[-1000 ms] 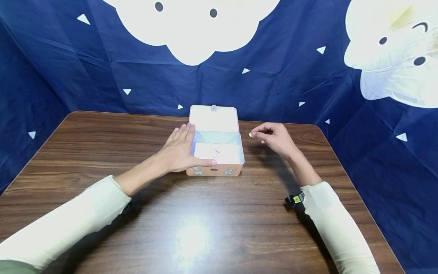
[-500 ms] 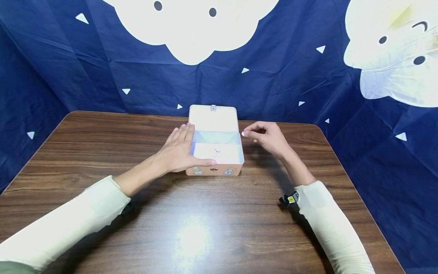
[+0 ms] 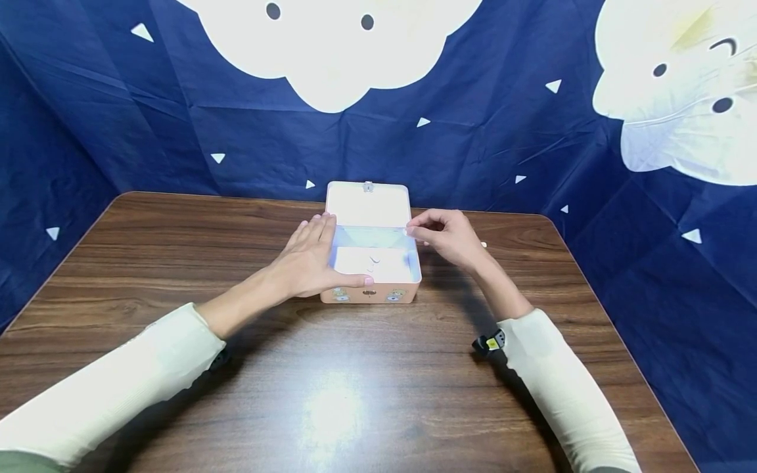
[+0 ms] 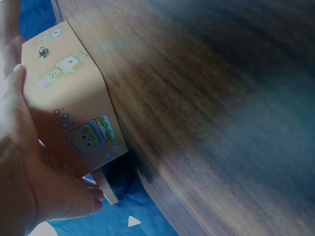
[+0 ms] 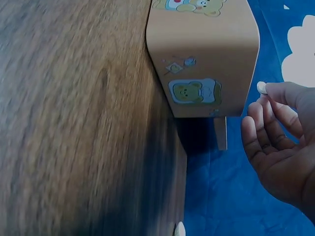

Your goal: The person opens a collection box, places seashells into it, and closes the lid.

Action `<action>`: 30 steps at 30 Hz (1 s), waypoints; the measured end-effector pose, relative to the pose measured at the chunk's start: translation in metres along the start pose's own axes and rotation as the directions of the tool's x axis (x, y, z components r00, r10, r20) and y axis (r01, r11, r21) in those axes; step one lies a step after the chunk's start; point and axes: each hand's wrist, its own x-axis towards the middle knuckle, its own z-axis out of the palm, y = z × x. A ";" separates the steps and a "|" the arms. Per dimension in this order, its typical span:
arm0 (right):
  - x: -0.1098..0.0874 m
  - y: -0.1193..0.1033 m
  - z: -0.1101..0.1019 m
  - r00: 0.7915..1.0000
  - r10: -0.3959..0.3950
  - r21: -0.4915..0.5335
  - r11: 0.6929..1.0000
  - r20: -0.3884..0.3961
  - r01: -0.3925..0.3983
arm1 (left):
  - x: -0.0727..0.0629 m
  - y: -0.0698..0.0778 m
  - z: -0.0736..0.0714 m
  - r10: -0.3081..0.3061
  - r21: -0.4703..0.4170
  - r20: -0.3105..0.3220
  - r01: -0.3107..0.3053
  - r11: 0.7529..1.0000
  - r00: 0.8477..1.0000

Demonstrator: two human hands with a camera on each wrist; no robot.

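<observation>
A peach tin box (image 3: pixel 369 293) with bear pictures stands near the table's back edge, its hinged lid (image 3: pixel 368 203) raised. My left hand (image 3: pixel 304 259) rests along the box's left side with fingers straight, its thumb stretched over the front rim. The left wrist view shows the printed box sides (image 4: pixel 74 113) beside that hand. My right hand (image 3: pixel 452 238) pinches a small white round piece (image 5: pixel 261 87) between thumb and fingertip, right at the box's right rim near the hinge. Its other fingers curl loosely. Small pale pieces (image 3: pixel 374 261) lie on the box floor.
Another small white piece (image 5: pixel 180 229) lies on the brown wooden table (image 3: pixel 248 387), to the right of the box and behind the right hand. A dark blue cloth (image 3: pixel 266 138) with white clouds and triangles hangs close behind the table.
My right hand has moved left with the white piece, from beside the box to its right rim. A white piece on the table now shows behind it. The left hand and box stay put.
</observation>
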 end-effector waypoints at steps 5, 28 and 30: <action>0.003 -0.004 0.007 1.000 -0.011 0.008 1.000 0.010 0.011 | 0.000 -0.001 0.000 0.001 0.005 0.002 -0.001 1.000 1.000; 0.009 -0.016 0.028 0.996 -0.067 -0.022 0.997 0.057 0.068 | 0.000 0.000 0.000 0.001 -0.002 -0.006 -0.001 1.000 1.000; 0.009 -0.017 0.029 0.996 -0.067 -0.030 0.997 0.063 0.069 | 0.000 0.000 0.000 0.004 -0.003 -0.008 -0.004 1.000 1.000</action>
